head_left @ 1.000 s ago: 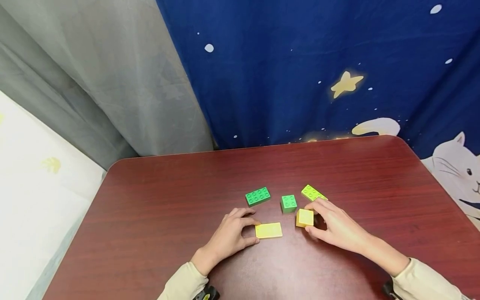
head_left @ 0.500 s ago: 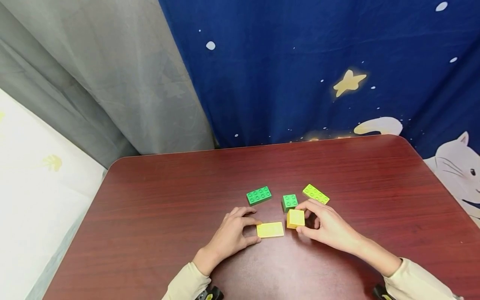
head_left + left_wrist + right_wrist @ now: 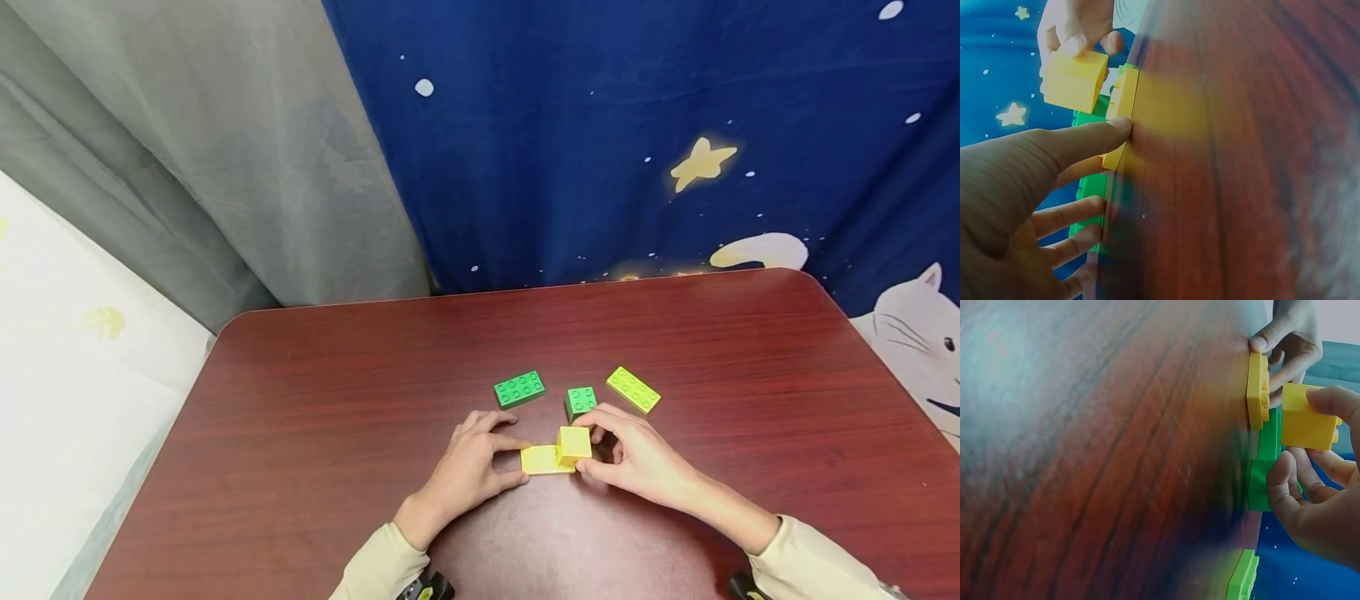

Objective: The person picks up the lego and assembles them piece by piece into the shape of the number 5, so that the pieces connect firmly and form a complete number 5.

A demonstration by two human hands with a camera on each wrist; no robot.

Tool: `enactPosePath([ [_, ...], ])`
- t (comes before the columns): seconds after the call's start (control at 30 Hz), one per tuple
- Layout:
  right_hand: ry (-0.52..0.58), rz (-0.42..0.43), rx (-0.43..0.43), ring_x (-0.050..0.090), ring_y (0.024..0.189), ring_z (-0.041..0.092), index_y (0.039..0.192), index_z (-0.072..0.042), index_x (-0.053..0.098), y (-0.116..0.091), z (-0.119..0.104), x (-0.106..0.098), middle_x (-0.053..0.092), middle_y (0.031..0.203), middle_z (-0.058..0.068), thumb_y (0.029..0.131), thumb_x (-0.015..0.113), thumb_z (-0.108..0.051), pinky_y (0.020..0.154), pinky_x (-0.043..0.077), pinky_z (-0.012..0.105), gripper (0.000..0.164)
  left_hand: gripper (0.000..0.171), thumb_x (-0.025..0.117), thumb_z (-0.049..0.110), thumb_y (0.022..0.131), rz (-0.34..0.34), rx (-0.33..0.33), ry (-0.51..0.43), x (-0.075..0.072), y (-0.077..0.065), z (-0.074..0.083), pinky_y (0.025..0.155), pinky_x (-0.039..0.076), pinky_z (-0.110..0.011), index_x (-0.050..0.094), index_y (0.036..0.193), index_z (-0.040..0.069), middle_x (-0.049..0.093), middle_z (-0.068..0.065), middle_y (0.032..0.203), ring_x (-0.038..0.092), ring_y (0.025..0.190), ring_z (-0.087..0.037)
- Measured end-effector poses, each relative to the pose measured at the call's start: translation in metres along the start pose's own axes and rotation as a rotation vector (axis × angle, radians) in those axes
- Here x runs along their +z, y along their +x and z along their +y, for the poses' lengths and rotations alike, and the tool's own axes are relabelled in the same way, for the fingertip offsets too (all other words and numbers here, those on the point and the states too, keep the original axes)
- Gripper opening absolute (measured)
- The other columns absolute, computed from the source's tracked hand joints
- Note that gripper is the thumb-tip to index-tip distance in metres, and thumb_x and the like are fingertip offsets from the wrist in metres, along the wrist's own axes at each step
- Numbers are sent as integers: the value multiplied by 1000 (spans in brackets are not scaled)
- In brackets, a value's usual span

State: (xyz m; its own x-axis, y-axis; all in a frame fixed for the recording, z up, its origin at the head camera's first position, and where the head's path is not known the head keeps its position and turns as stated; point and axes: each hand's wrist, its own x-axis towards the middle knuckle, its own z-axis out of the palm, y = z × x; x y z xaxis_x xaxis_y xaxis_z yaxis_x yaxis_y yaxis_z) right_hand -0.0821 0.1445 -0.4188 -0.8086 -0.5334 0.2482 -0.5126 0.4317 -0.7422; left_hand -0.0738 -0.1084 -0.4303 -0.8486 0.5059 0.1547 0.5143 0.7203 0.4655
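Observation:
My left hand (image 3: pixel 471 462) pinches the left end of a flat yellow building brick (image 3: pixel 542 460), thumb in front and index finger behind. The flat brick lies on the table with its studs up. Between thumb and fingers, my right hand (image 3: pixel 637 454) grips a yellow cube-shaped brick (image 3: pixel 574 445) over the flat brick's right end. In the right wrist view a narrow gap shows between the cube-shaped brick (image 3: pixel 1307 419) and the flat brick (image 3: pixel 1256 394). Just behind my right fingertips stands a small green brick (image 3: pixel 581 400) with studs on top.
A longer green brick (image 3: pixel 519 389) lies behind my left hand. Farther right, a flat lime-green brick (image 3: pixel 633 390) lies at an angle. The dark red wooden table (image 3: pixel 337 400) ends at a blue curtain (image 3: pixel 570 150) and a grey curtain (image 3: pixel 300 167).
My right hand has carried the yellow cube-shaped brick leftward until it overlaps the flat yellow brick's right end. My left hand keeps its pinch, nearly still. The lime-green brick is now fully uncovered.

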Motion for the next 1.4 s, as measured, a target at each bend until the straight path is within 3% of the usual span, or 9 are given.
enactPosePath([
  [0.3,-35,12,-8,48,62,14,105,-19,61,0,0,5,50,83,-4,72,77,-7,51,41,20,38,34,80,35,71,11,-6,6,1,1,2,80,37,-40,74,101,22,56,-1,120,47,105,-20],
  [0.63,-69,48,-47,47,68,9,107,-22,63,-1,2,13,49,86,-11,75,77,-11,54,40,19,36,34,81,35,70,13,-10,-8,2,1,1,79,36,-38,74,101,22,55,0,121,47,105,-19],
  [1.0,-83,44,-87,41,59,5,105,-21,65,2,4,13,53,90,-14,72,79,-10,52,35,16,37,35,81,35,70,32,-2,-14,4,0,-2,80,36,-39,74,101,22,55,0,121,47,105,-19],
  [1.4,-58,17,-90,44,56,6,99,-20,66,7,3,11,55,88,-13,69,78,-7,49,37,16,34,35,81,35,70,33,-16,-41,7,1,-5,80,35,-39,74,102,22,54,1,122,45,106,-18],
])
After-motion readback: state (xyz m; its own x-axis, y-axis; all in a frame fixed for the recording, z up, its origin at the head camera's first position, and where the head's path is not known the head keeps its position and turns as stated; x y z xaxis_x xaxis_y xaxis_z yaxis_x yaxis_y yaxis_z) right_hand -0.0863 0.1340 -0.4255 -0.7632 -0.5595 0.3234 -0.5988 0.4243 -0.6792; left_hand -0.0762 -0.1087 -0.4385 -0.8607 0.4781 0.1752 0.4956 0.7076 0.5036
